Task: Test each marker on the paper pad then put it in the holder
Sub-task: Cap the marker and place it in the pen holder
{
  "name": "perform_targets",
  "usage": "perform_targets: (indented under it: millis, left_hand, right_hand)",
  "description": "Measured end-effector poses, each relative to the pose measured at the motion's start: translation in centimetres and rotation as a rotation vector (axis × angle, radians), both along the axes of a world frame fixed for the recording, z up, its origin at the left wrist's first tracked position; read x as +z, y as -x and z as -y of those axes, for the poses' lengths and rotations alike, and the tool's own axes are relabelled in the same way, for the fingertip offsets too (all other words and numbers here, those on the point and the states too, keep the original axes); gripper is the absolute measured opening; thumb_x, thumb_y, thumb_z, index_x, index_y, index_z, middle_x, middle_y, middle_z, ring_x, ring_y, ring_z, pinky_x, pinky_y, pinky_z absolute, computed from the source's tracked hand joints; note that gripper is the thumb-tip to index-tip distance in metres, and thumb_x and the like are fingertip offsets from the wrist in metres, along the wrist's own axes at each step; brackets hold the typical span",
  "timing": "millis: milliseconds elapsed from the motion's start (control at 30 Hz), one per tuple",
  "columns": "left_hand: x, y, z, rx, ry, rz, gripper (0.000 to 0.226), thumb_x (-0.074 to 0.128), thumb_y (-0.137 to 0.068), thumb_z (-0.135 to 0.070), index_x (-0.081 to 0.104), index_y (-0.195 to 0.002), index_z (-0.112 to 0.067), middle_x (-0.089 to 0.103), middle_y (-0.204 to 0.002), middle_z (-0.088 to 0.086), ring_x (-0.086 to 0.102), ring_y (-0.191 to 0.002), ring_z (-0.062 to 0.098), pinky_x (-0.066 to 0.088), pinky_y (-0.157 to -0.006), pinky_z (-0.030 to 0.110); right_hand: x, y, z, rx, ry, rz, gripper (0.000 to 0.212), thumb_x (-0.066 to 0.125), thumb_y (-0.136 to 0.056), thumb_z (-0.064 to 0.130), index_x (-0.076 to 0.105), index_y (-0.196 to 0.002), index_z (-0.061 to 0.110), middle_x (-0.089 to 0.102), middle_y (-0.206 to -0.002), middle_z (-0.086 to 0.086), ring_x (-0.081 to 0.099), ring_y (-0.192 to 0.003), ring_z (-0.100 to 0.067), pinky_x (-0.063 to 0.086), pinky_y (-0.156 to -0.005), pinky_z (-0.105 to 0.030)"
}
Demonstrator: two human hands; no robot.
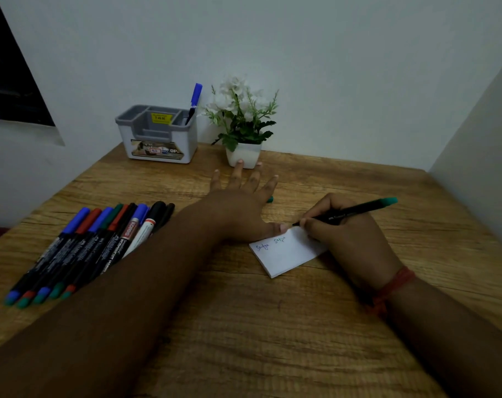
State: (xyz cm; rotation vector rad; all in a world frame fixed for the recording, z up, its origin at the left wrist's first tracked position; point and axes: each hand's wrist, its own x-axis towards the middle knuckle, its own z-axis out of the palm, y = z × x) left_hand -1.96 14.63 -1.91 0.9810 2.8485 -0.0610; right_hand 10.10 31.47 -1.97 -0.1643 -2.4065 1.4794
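At centre right of the frame, a person's right hand (350, 234) holds a green-ended marker (356, 211) in a closed writing grip, its tip at the upper edge of a small white paper pad (287, 252) already bearing two short scribbles. The left hand (244, 202) lies flat and open-fingered on the wooden bench (244, 326), thumb pressing the pad's upper left corner; a green cap (270, 199) peeks from beneath its fingers. A row of capped markers (95, 245) lies at left. In the upper centre, a grey holder (158, 133) carries one blue marker (194, 100) upright in its right compartment, beside a potted white-flowered plant (242, 124).
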Motion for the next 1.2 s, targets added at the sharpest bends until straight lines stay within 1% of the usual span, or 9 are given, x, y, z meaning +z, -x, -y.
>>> perform_targets:
  millis: [200, 333, 467, 533, 633, 767, 900, 1000, 1200]
  left_hand:
    - [0.2, 0.3, 0.2, 0.026, -0.057, -0.012, 0.086, 0.025, -0.090, -0.077, -0.020, -0.152, -0.038, -0.032, -0.159, -0.003, -0.033, -0.144, 0.029, -0.012, -0.114, 0.065]
    - [0.0, 0.8, 0.5, 0.080, -0.034, -0.042, 0.081, 0.026, -0.094, -0.071, -0.016, -0.154, -0.036, -0.027, -0.162, -0.004, -0.030, -0.146, 0.030, -0.012, -0.114, 0.066]
    - [-0.1, 1.1, 0.4, 0.099, -0.043, -0.038, 0.075, 0.028, -0.098, -0.065, -0.009, -0.156, -0.035, -0.019, -0.164, -0.006, -0.025, -0.148, 0.029, -0.010, -0.114, 0.067]
    - [0.1, 1.1, 0.3, 0.080, -0.067, -0.062, 0.068, 0.033, -0.099, -0.060, 0.008, -0.156, -0.036, -0.009, -0.166, -0.005, -0.019, -0.150, 0.028, -0.009, -0.115, 0.067]
    - [0.3, 1.0, 0.0, 0.039, -0.141, -0.107, 0.045, 0.045, -0.098, -0.052, 0.046, -0.141, -0.038, 0.014, -0.165, -0.003, -0.003, -0.152, 0.027, -0.005, -0.115, 0.067]
    - [0.3, 0.6, -0.2, 0.018, -0.283, -0.201, 0.021, 0.058, -0.095, -0.043, 0.062, -0.114, -0.036, 0.049, -0.129, -0.006, 0.036, -0.132, 0.021, 0.009, -0.118, 0.060]
    - [0.6, 0.6, -0.3, -0.034, -0.524, -0.236, 0.012, 0.064, -0.091, -0.038, 0.062, -0.102, -0.037, 0.050, -0.091, -0.019, 0.049, -0.095, 0.007, 0.033, -0.105, 0.045]
    - [1.1, 0.3, -0.7, -0.087, -0.694, -0.219, 0.014, 0.069, -0.088, -0.032, 0.065, -0.101, -0.034, 0.054, -0.085, -0.021, 0.053, -0.087, 0.004, 0.044, -0.093, 0.041]
    - [2.1, -1.0, -1.2, -0.140, -0.698, -0.262, 0.018, 0.067, -0.091, -0.030, 0.066, -0.109, -0.028, 0.067, -0.102, -0.012, 0.058, -0.099, 0.009, 0.017, -0.118, 0.046]
  right_hand:
    - [0.3, 0.0, -0.3, -0.083, 0.206, -0.081, 0.003, 0.072, -0.088, 0.009, 0.070, -0.086, 0.006, 0.073, -0.081, -0.001, 0.067, -0.073, -0.004, 0.055, -0.070, -0.022]
    - [0.4, 0.3, -1.0, -0.137, 0.215, -0.137, 0.003, 0.074, -0.088, 0.014, 0.072, -0.090, 0.016, 0.075, -0.089, 0.000, 0.071, -0.085, -0.010, 0.057, -0.081, -0.030]
    - [0.7, 0.3, -1.4, -0.124, 0.179, -0.162, 0.012, 0.075, -0.086, 0.014, 0.075, -0.094, 0.024, 0.075, -0.099, 0.010, 0.068, -0.092, 0.000, 0.053, -0.076, -0.014]
    - [0.6, 0.4, -1.6, -0.103, 0.195, -0.154, 0.016, 0.075, -0.086, 0.013, 0.076, -0.095, 0.027, 0.075, -0.102, 0.013, 0.067, -0.096, 0.001, 0.053, -0.078, -0.012]
    - [0.7, 0.5, -1.7, -0.077, 0.255, -0.145, 0.020, 0.074, -0.086, 0.011, 0.079, -0.094, 0.029, 0.076, -0.104, 0.010, 0.070, -0.105, -0.010, 0.056, -0.095, -0.032]
    - [0.9, 0.4, -1.8, -0.052, 0.289, -0.134, 0.021, 0.074, -0.086, 0.010, 0.079, -0.093, 0.029, 0.077, -0.105, 0.007, 0.071, -0.105, -0.016, 0.055, -0.099, -0.044]
    - [0.8, 0.7, -2.2, -0.045, 0.356, -0.104, 0.012, 0.072, -0.088, 0.011, 0.076, -0.091, 0.023, 0.077, -0.103, 0.001, 0.073, -0.100, -0.018, 0.057, -0.097, -0.045]
    - [0.9, 0.7, -2.2, -0.023, 0.482, -0.106, 0.005, 0.067, -0.092, 0.010, 0.071, -0.094, 0.009, 0.076, -0.092, -0.006, 0.075, -0.087, -0.017, 0.060, -0.090, -0.040]
    - [1.3, 0.7, -2.1, 0.010, 0.685, -0.157, 0.012, 0.062, -0.094, 0.004, 0.068, -0.085, 0.009, 0.071, -0.080, -0.005, 0.070, -0.080, -0.019, 0.058, -0.077, -0.034]
